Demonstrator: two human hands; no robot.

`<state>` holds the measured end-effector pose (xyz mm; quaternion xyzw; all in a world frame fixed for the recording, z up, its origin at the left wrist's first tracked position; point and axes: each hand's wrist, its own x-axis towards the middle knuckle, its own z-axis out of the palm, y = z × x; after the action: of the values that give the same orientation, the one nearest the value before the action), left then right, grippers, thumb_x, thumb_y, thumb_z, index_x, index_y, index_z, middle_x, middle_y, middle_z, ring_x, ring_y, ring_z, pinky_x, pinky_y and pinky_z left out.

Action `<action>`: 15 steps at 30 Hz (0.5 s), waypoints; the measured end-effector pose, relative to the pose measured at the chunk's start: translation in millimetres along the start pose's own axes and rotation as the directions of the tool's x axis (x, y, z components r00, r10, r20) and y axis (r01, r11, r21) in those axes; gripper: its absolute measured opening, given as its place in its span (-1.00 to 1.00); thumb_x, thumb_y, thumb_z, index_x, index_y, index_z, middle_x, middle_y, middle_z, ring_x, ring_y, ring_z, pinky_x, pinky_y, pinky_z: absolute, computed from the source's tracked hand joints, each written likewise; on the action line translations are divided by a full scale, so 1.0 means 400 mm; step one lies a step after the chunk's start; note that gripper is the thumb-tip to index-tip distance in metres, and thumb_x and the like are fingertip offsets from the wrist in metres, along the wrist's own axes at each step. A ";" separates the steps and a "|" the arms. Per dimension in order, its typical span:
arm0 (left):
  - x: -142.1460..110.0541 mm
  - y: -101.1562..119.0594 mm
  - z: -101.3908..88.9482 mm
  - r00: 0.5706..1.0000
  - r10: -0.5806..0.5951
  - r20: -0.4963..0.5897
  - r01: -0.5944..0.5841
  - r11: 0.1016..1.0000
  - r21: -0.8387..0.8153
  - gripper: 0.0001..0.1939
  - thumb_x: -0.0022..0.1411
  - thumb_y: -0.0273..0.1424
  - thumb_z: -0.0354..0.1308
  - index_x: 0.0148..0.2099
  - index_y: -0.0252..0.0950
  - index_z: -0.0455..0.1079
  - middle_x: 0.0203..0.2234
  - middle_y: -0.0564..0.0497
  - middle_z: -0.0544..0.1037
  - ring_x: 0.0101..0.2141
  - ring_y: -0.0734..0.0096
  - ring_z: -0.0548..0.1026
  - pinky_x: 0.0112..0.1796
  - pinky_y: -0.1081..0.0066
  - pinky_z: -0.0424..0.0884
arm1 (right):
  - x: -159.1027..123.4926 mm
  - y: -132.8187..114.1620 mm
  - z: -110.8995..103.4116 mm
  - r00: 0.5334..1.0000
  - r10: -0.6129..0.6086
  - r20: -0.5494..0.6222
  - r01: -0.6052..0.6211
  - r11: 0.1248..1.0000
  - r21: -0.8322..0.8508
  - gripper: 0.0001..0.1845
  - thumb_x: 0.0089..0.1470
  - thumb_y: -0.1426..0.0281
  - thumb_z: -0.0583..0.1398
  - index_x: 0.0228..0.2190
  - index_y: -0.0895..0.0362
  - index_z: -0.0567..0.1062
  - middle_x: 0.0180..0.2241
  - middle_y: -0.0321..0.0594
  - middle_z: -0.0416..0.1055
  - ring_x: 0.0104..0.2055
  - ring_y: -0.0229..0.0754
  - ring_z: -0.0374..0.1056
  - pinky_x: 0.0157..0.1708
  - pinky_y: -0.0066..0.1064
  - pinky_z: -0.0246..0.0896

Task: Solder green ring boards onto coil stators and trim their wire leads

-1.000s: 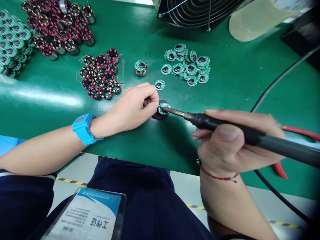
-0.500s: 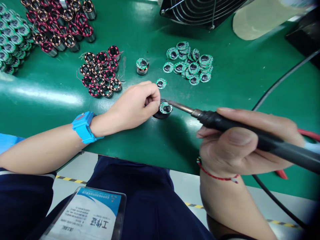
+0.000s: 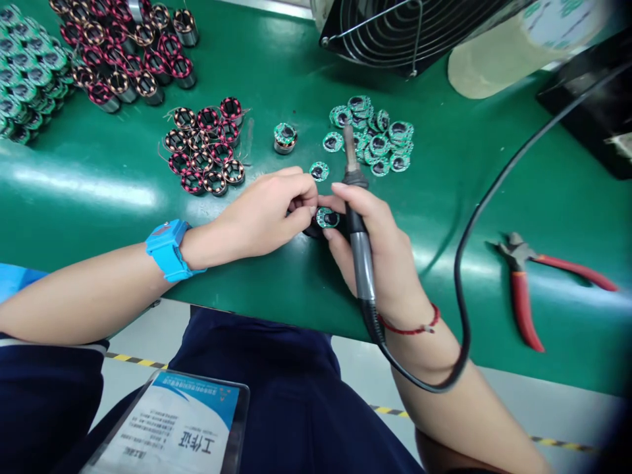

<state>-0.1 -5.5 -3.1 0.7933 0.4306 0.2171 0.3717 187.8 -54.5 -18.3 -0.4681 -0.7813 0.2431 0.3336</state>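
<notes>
My left hand (image 3: 269, 214) is pinched closed at the left side of a small round green circuit board (image 3: 324, 218) that sits on a dark round base. What its fingertips hold is hidden. My right hand (image 3: 382, 243) keeps a soldering iron (image 3: 364, 263) in its grip, the tip pointing up and away from me. Its thumb and a fingertip touch the right side of the same board. Just beyond lies a loose round board (image 3: 319, 172). Farther left stands a motor stator (image 3: 285, 139) with a board on top.
Copper-wound stators (image 3: 202, 158) stand in a group at left, with more (image 3: 123, 52) behind. Round boards lie in a pile (image 3: 380, 141) and in stacks (image 3: 29, 72). A fan (image 3: 395, 33) stands at the back. Red-handled cutters (image 3: 523, 263) lie at right, past the iron's cable (image 3: 459, 263).
My right hand has moved left to the board, and the soldering iron has swung from pointing left at the board to pointing away from me. My left hand stays in place.
</notes>
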 end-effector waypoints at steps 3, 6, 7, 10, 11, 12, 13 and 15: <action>-0.010 -0.002 -0.015 1.000 -0.004 0.005 0.004 0.998 0.060 -0.88 0.20 -0.60 0.07 -0.37 -0.31 0.33 -0.43 0.06 0.38 -0.38 0.47 0.35 -0.32 0.39 0.28 | -0.001 -0.002 0.002 0.999 0.033 -0.027 -0.034 0.999 -0.012 -0.39 0.15 0.47 0.19 0.17 -0.16 0.22 -0.04 -0.27 0.53 -0.01 -0.10 0.46 -0.03 -0.16 0.42; -0.024 -0.003 -0.029 0.997 0.009 0.081 -0.019 0.993 0.115 -0.99 0.22 -0.47 0.15 -0.27 -0.30 0.37 -0.34 0.01 0.42 -0.28 0.37 0.39 -0.23 0.33 0.31 | -0.005 -0.002 0.008 0.998 0.031 -0.057 -0.035 0.997 -0.061 -0.42 0.14 0.42 0.21 0.16 -0.10 0.24 -0.07 -0.23 0.52 -0.07 -0.08 0.45 -0.07 -0.13 0.43; -0.028 -0.003 -0.030 0.993 0.022 0.118 -0.038 0.990 0.134 -0.93 0.22 -0.42 0.19 -0.24 -0.30 0.39 -0.31 0.00 0.44 -0.24 0.33 0.39 -0.19 0.29 0.31 | -0.006 0.001 0.011 0.998 0.017 -0.061 -0.021 0.997 -0.068 -0.41 0.14 0.41 0.22 0.17 -0.09 0.23 -0.08 -0.23 0.52 -0.08 -0.08 0.45 -0.08 -0.12 0.43; -0.034 -0.002 -0.021 0.982 0.042 0.183 -0.074 0.983 0.169 -0.92 0.22 -0.40 0.20 -0.23 -0.29 0.40 -0.30 -0.01 0.46 -0.19 0.26 0.39 -0.12 0.21 0.28 | -0.008 0.010 0.015 0.998 -0.010 -0.062 0.007 0.999 -0.043 -0.35 0.11 0.36 0.24 0.20 -0.10 0.18 -0.07 -0.23 0.50 -0.09 -0.08 0.45 -0.07 -0.11 0.43; -0.034 -0.001 -0.016 0.982 0.041 0.185 -0.072 0.984 0.164 -0.96 0.23 -0.43 0.18 -0.25 -0.29 0.40 -0.31 0.01 0.46 -0.20 0.27 0.39 -0.11 0.21 0.28 | -0.008 0.012 0.014 0.998 -0.011 -0.065 0.009 1.000 -0.030 -0.32 0.11 0.35 0.25 0.21 -0.11 0.16 -0.06 -0.22 0.49 -0.07 -0.08 0.45 -0.06 -0.10 0.43; -0.034 0.001 -0.011 0.983 0.038 0.178 -0.065 0.986 0.150 -0.99 0.24 -0.46 0.16 -0.27 -0.29 0.39 -0.32 0.02 0.46 -0.21 0.30 0.39 -0.12 0.22 0.28 | -0.008 0.013 0.013 0.997 -0.010 -0.071 0.009 1.000 -0.021 -0.31 0.10 0.34 0.26 0.21 -0.11 0.15 -0.05 -0.22 0.49 -0.06 -0.08 0.45 -0.05 -0.10 0.42; -0.033 0.002 -0.008 0.986 0.035 0.164 -0.056 0.990 0.130 -0.98 0.24 -0.48 0.14 -0.28 -0.29 0.38 -0.34 0.04 0.46 -0.24 0.33 0.39 -0.13 0.24 0.28 | -0.008 0.013 0.012 0.997 -0.012 -0.079 0.010 1.000 -0.016 -0.31 0.10 0.35 0.26 0.21 -0.11 0.15 -0.05 -0.22 0.49 -0.04 -0.08 0.44 -0.04 -0.10 0.42; -0.029 0.005 -0.005 0.993 0.030 0.118 -0.039 0.996 0.075 -0.94 0.24 -0.51 0.13 -0.31 -0.29 0.37 -0.39 0.06 0.44 -0.28 0.39 0.38 -0.16 0.30 0.29 | -0.008 0.010 0.007 0.996 -0.023 -0.091 0.021 0.999 -0.026 -0.34 0.12 0.39 0.25 0.20 -0.10 0.18 -0.05 -0.23 0.51 -0.03 -0.10 0.44 -0.03 -0.13 0.41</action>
<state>-6.7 -15.4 -0.6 0.8258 0.4024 0.1600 0.3613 188.9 -55.8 -23.8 -0.4743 -0.7734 0.2080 0.3656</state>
